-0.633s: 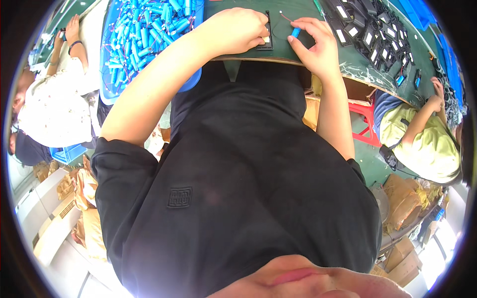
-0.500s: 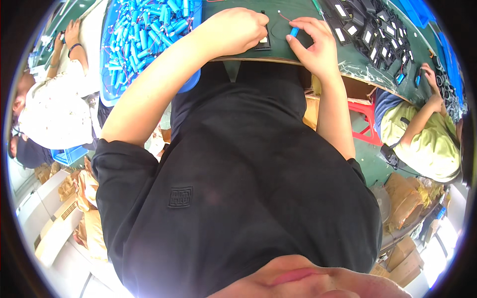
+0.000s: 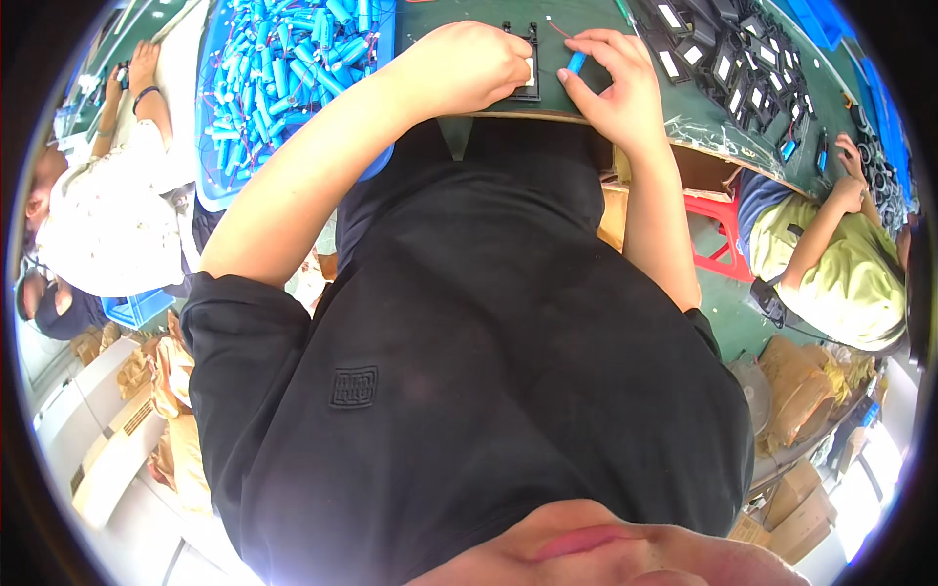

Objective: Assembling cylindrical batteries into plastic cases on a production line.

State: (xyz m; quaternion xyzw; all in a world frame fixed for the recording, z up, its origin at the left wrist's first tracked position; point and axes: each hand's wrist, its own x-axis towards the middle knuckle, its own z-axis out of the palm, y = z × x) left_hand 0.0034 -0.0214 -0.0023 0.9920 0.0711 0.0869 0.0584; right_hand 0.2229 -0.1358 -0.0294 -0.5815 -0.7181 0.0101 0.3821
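A small black plastic casing (image 3: 533,88) with a white patch lies near the table's front edge. My left hand (image 3: 469,63) is closed over its left side, fingertips pinched at the white patch. Whatever sits between those fingertips is hidden. To the right of the casing, my right hand (image 3: 625,93) holds a blue cylindrical battery (image 3: 576,62) between thumb and fingers. A thin red wire with a small white connector (image 3: 549,19) runs from near the battery out over the table.
A blue bin (image 3: 207,186) full of blue wired batteries (image 3: 283,78) stands at the left. Many black casings (image 3: 728,63) with white patches are heaped at the right on the green table (image 3: 684,122). A person (image 3: 831,264) works at the right, another (image 3: 107,215) at the left.
My left hand's fingertips have moved down along the casing, uncovering more of its upper end. The casing has shifted slightly right. My right hand keeps the battery almost in place.
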